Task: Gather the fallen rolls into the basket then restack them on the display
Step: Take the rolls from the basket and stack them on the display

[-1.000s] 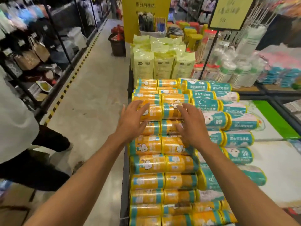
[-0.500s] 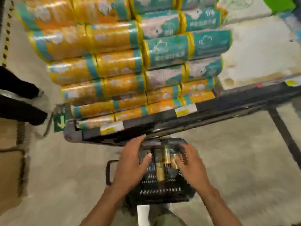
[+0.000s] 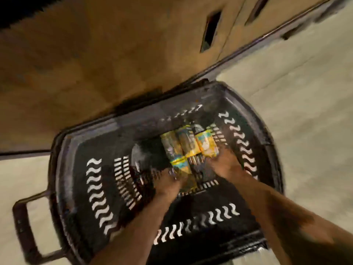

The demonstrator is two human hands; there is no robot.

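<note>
A black plastic basket with wavy slots sits on the floor, seen from above. In its bottom lie yellow-and-teal rolls side by side, about three showing. Both my arms reach down into it. My left hand is at the near end of the left roll. My right hand is at the near end of the right roll. Motion blur hides the fingers, so I cannot tell whether either hand grips a roll.
The basket's pull handle sticks out at the lower left. A brown panel of the display's base, with a dark slot, fills the top of the view just beyond the basket. Pale floor lies to the right.
My view dropped from the stacked display down to the basket on the floor. Both hands moved from above the basket down into it, onto the rolls.
</note>
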